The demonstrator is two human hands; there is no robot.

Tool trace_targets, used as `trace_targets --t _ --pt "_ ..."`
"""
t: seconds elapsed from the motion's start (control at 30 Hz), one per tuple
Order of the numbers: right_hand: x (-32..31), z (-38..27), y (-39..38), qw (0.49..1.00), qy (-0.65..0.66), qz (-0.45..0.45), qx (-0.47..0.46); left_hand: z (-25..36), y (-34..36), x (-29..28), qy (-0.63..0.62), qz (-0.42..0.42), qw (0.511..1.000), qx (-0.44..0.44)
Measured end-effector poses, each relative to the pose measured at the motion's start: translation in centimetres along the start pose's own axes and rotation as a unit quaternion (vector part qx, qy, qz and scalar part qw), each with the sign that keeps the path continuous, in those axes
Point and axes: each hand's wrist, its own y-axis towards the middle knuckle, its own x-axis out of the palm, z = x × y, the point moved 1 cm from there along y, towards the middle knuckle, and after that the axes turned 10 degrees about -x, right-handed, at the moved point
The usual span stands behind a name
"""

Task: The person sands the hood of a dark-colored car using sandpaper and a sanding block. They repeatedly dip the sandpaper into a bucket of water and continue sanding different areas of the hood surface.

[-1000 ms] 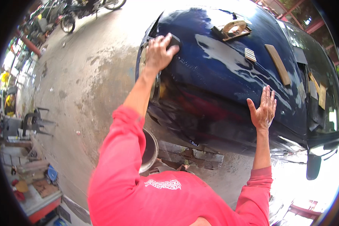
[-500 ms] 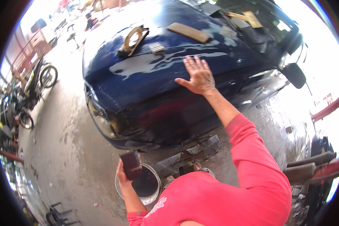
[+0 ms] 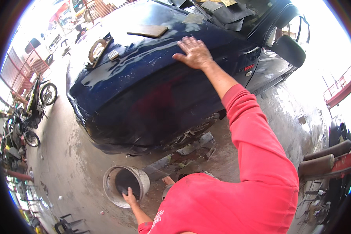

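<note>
My right hand (image 3: 195, 53) lies with its fingers spread on the wet dark blue car hood (image 3: 160, 62), near the fender edge. White soapy-looking streaks and water drops cover the paint around it. Low on my left, my left hand (image 3: 131, 197) is inside the rim of a pale round bucket (image 3: 143, 180) that holds dark liquid (image 3: 126, 180). Its fingers are curled and partly hidden; whatever they hold does not stand out against the dark liquid.
On the hood rest a long flat board (image 3: 147, 31), a sanding tool with a curved handle (image 3: 96, 53) and a small pale block (image 3: 113, 55). Dark sheets (image 3: 238, 15) lie by the windshield. A side mirror (image 3: 288, 51) juts out right; motorcycles (image 3: 35, 109) stand left.
My left hand has lowered a dark rectangular pad into the bucket, where it no longer shows. My right hand stays flat on the hood. The view has shifted toward the car's door side.
</note>
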Motion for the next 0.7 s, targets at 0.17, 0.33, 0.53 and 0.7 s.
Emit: trace_targets --t 0.17,0.33,0.53,0.7 --pt "1.6 4.2 -1.1 0.993 -0.021 0.086 -0.075 -0.2 -3.4 1.0 0.135 0.191 0.965 0.116" --pt "2.6 4.6 -1.5 0.996 0.039 0.071 -0.037 0.0 -4.8 2.2 0.101 0.237 0.963 0.081" --pt "4.6 4.9 -0.9 0.979 -0.079 0.153 -0.111 -0.2 -3.8 2.7 0.018 0.207 0.976 0.062" --pt "4.0 4.3 -1.1 0.984 -0.037 0.129 -0.118 -0.2 -1.0 1.7 0.101 0.074 0.991 -0.055"
